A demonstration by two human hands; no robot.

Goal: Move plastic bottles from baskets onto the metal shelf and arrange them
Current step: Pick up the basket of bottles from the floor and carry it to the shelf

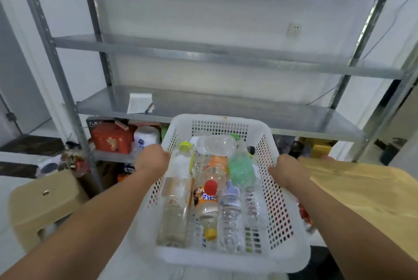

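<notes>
Item: white perforated plastic basket (pixel 277 191), held in the air near the metal shelf (pixel 203 107), left hand (pixel 151 159) and right hand (pixel 287 172) each closed on a side rim. Contents: plastic bottles (pixel 212 193), lying loose, seemingly empty; judged light, smooth, prone to rolling, best taken around the body. Basket walls likely flex. Open room: shelf tier beyond mostly bare, a white card (pixel 139 103) far left; wooden table (pixel 362 187) right.

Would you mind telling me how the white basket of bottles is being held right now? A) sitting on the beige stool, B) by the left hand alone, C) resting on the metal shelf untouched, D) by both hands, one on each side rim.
D: the left hand and the right hand grip opposite rims of the white basket, carried in front of the metal shelf.
</notes>
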